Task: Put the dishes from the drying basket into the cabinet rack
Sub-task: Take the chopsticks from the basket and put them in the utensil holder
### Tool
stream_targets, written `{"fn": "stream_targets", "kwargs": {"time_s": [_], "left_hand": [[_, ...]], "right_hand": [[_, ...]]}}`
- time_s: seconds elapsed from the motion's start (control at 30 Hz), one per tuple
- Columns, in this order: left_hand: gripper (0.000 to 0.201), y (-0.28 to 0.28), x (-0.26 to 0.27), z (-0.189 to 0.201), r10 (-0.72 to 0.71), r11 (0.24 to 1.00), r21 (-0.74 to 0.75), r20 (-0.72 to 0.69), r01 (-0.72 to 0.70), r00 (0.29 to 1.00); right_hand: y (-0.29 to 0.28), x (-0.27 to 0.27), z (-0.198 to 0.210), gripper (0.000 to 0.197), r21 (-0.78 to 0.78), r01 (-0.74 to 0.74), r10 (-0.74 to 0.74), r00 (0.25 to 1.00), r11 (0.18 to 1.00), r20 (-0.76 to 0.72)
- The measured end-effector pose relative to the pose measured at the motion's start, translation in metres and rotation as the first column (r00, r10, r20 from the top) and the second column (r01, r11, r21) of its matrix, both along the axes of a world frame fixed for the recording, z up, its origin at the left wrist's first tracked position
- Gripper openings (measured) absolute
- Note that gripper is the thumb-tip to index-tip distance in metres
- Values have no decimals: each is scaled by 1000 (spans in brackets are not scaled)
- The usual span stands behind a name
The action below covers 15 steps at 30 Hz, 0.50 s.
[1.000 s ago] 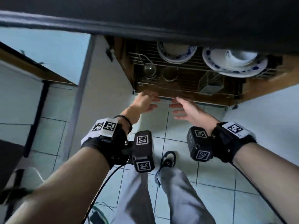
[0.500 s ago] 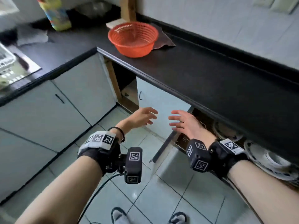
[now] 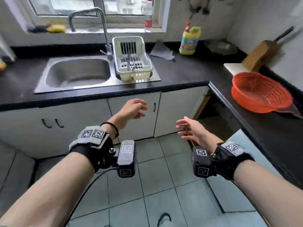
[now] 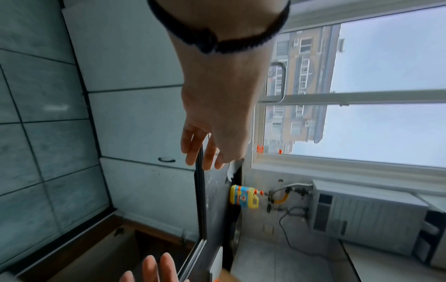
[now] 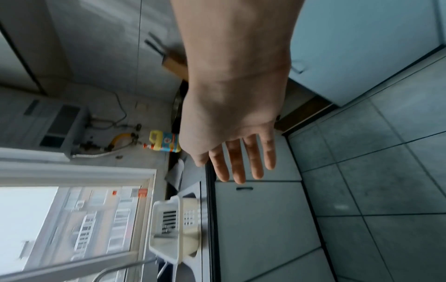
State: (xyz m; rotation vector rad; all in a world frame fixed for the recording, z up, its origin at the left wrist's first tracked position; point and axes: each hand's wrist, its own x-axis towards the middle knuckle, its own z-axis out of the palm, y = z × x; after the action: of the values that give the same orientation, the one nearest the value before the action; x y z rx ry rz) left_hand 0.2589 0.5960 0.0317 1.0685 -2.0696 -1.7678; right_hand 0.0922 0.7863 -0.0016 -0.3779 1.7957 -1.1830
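Note:
The cream plastic drying basket [image 3: 132, 60] stands on the steel drainboard right of the sink [image 3: 77, 74]; only some cutlery [image 3: 131, 65] shows on its slatted floor. The basket [image 5: 176, 229] also appears in the right wrist view. My left hand [image 3: 133, 108] floats in front of the white cabinet doors below the basket, fingers loosely spread and empty. My right hand [image 3: 188, 130] hangs lower and to the right, fingers straight, holding nothing. The cabinet rack is out of view; an open cabinet bay [image 3: 211, 115] is dark at the counter's corner.
An orange bowl-shaped basket [image 3: 260, 92] sits on the black counter [image 3: 188, 71] at right, beside a wooden knife block [image 3: 260, 54]. A yellow detergent bottle [image 3: 190, 40] and a crumpled cloth [image 3: 161, 50] stand behind the drying basket. An open cabinet door [image 3: 255, 163] juts out at lower right.
The view swung up and left from the low cabinet rack with its plates to the sink counter. Both hands came away from the rack and now hover empty before the cabinet doors.

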Motion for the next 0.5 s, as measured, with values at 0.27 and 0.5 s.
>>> {"fn": "stream_targets", "kwargs": {"time_s": [0.27, 0.5], "left_hand": [[27, -118, -37, -5, 126, 992, 22, 14, -126, 992], [23, -216, -97, -20, 168, 985, 39, 18, -168, 986]], "right_hand": [[-156, -44, -1, 18, -16, -289, 285, 952, 957, -109], [-280, -107, -7, 30, -80, -432, 428, 902, 898, -58]]}}
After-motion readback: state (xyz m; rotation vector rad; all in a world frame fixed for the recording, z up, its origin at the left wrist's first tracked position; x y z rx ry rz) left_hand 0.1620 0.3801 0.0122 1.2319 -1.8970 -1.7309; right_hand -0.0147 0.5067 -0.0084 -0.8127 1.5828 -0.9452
